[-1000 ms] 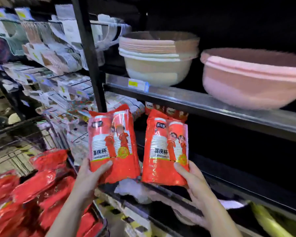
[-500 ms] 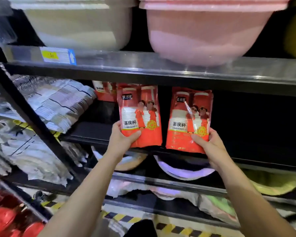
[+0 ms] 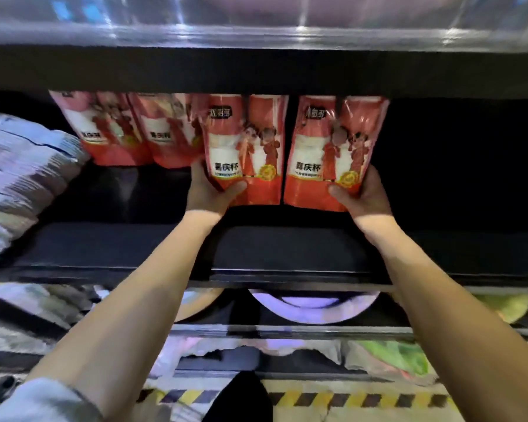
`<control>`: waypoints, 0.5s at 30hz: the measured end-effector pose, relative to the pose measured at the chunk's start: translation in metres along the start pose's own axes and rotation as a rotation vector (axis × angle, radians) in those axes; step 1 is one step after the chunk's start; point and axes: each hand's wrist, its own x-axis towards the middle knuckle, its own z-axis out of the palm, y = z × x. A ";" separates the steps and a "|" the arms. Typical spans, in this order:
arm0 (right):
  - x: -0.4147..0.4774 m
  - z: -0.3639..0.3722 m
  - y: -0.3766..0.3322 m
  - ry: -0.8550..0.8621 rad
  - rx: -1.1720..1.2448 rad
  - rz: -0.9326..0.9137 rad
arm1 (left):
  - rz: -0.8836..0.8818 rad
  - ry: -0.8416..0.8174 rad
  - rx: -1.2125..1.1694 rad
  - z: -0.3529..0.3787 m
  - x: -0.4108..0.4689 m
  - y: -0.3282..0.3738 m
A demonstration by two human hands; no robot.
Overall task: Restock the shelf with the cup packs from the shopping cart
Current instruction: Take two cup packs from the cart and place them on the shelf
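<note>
We reach both bare arms into a dark store shelf, each hand gripping one glossy red plastic cup pack printed with two cartoon figures and white Chinese lettering. Our left hand clasps the lower left corner of the left-held cup pack, thumb pressed across its front and the other digits hidden behind it. Our right hand clasps the lower right corner of the right-held cup pack the same way, thumb on the front. The two packs stand upright side by side, their inner edges just about touching, their tops tucked under the black edge of the upper shelf; we cannot tell whether their bottoms rest on the shelf board. Behind and to the left, two more red cup packs stand at the back of the same shelf. Further left sits a stack of clear-wrapped white packets. Below the shelf edge a pale lilac round basin shows on the lower tier, and yellow-and-black hazard striping runs along the floor.
</note>
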 end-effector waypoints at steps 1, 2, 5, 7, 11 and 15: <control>0.010 0.001 0.006 -0.007 -0.026 -0.013 | -0.003 -0.007 0.015 0.003 0.007 -0.002; 0.017 0.003 0.009 -0.018 -0.046 -0.021 | -0.002 -0.007 0.034 0.007 0.014 -0.004; 0.042 0.006 0.019 -0.052 -0.109 -0.039 | 0.029 0.045 0.091 0.017 0.033 -0.005; 0.057 0.011 0.019 -0.037 -0.166 -0.056 | 0.044 0.081 0.236 0.022 0.044 -0.004; 0.082 0.022 0.023 0.051 -0.245 -0.074 | 0.076 0.134 0.296 0.035 0.061 -0.009; 0.101 0.033 0.024 0.064 -0.298 -0.029 | 0.074 0.243 0.348 0.042 0.076 -0.012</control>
